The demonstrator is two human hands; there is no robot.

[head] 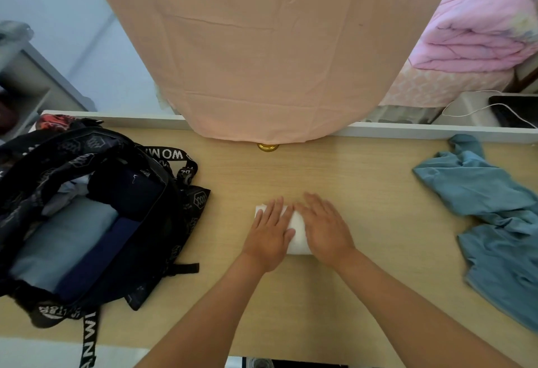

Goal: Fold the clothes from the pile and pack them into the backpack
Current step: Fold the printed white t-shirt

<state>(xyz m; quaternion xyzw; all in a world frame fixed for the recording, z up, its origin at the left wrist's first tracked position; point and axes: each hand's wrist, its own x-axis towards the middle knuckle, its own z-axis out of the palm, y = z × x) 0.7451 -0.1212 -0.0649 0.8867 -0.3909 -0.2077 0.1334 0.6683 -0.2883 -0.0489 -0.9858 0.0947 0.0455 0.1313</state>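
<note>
1. The left hand (269, 236): bare, with the wrist uncovered.
2. The right hand (326, 230): bare, with the wrist likewise uncovered.
3. The left forearm (203, 309): bare skin along its whole visible length, down to the lower edge of the view.
4. The right forearm (407, 303): bare in the same way.
5. Fingernails: too small to make out.

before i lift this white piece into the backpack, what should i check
1. White garment folded small: ok, a compact bundle.
2. Grip on it: not ok, left hand and right hand lie flat on top, fingers straight.
3. Backpack open: ok, mouth gapes upward.
4. Room inside: cannot tell, folded pieces already lie in it.
5. Way across the table: ok, bare wood between bundle and backpack.
6. Pile finished: not ok, blue garment lies crumpled at the right.
</note>
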